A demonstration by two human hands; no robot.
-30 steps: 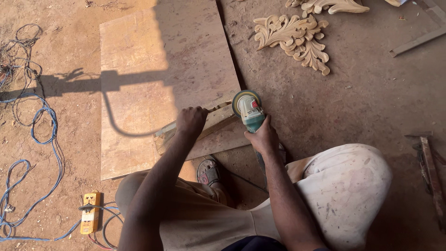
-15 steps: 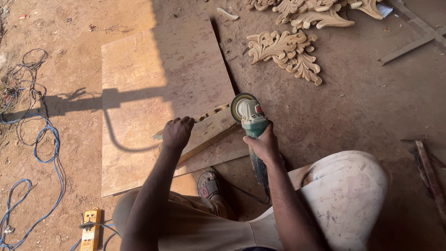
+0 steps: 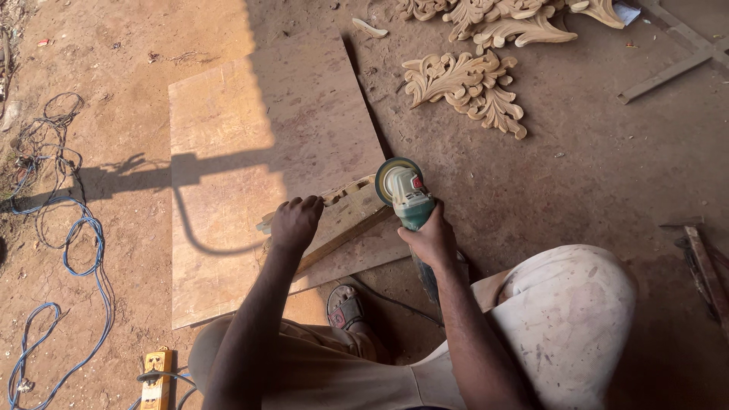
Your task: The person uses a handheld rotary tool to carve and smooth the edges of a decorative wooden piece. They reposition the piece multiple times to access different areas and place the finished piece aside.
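Mid-frame on the board (image 3: 250, 152): left hand (image 3: 296, 222) clamps the workpiece (image 3: 345, 216), right hand (image 3: 431, 239) grips the grinder (image 3: 406, 193), disc at its end. Sanding step; next needs steady pressure.

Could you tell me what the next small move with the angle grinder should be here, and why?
Probably ease the angle grinder sideways so its disc meets the end of the wooden piece. The right hand grips the tool with the disc right at that end, and the left hand presses the piece down on the plywood board, so it looks steadied.
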